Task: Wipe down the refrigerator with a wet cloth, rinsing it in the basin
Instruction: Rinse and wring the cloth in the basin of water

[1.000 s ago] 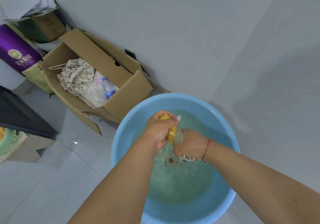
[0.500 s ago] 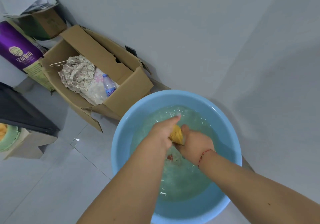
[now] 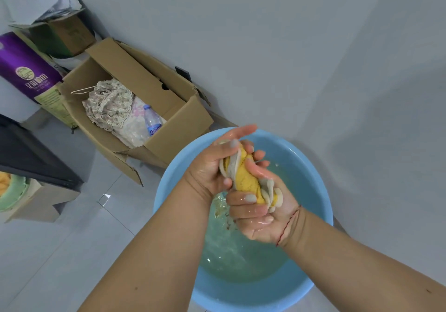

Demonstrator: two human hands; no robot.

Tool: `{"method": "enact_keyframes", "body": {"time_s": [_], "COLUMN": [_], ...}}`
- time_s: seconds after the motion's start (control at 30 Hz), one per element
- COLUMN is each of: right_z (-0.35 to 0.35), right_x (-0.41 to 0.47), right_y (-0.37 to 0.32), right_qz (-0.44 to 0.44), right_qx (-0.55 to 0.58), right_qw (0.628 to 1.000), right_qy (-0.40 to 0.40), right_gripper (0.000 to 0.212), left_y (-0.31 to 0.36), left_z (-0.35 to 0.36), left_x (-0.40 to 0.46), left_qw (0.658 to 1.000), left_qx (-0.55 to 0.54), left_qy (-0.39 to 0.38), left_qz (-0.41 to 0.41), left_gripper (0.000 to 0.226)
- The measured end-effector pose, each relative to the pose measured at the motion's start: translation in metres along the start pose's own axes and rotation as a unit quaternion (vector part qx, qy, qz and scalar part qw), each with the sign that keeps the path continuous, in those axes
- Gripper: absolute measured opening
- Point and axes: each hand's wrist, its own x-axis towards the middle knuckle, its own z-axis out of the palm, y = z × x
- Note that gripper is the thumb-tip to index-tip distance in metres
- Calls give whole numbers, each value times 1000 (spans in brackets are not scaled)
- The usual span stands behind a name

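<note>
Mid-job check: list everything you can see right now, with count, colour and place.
cloth: one, yellow with white trim, bunched between both hands above the water
basin: one, light blue, on the floor, holds cloudy water
large carton: one, brown, open, left of the basin against the wall
lace fabric: one bundle, beige, inside the large carton
water bottle: one, clear with blue label, lying in the large carton
purple box: one, far left
small carton: one, brown, behind the purple box
left hand: one, its grip on the cloth's upper end
right hand: one, red string at the wrist, its grip on the lower end
</note>
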Motion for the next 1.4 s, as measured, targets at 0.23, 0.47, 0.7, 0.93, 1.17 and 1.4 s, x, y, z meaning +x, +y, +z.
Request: {"method": "enact_keyframes", "body": {"time_s": [0.23, 0.47, 0.7, 0.93, 1.17, 1.4], "right_z": [14, -49, -84, -97, -91, -52], "right_x": [-5, 13, 3, -4, 2, 8], "right_y": [-16, -7, 6, 11, 9, -17], "right_qz": [-12, -39, -4, 15, 1, 0], "right_qx": [-509, -716, -815, -889, -888, -842], "right_qw": [749, 437, 322, 200, 193, 219], "right_qy": [423, 544, 481, 412, 418, 494], "right_gripper": [22, 29, 44, 51, 48, 57], "left_y": [-5, -54, -80, -86, -72, -38], "left_z": [19, -9, -33, -33, -33, -23], "left_x": [14, 24, 15, 4, 13, 22], "left_qw": [918, 802, 757, 701, 726, 864], "left_qx": [272, 368, 262, 372, 251, -12], "left_qy": [289, 470, 592, 577, 608, 478], "left_qz": [-1, -5, -93, -194, -200, -158], "left_gripper": [13, 34, 27, 10, 11, 12]}}
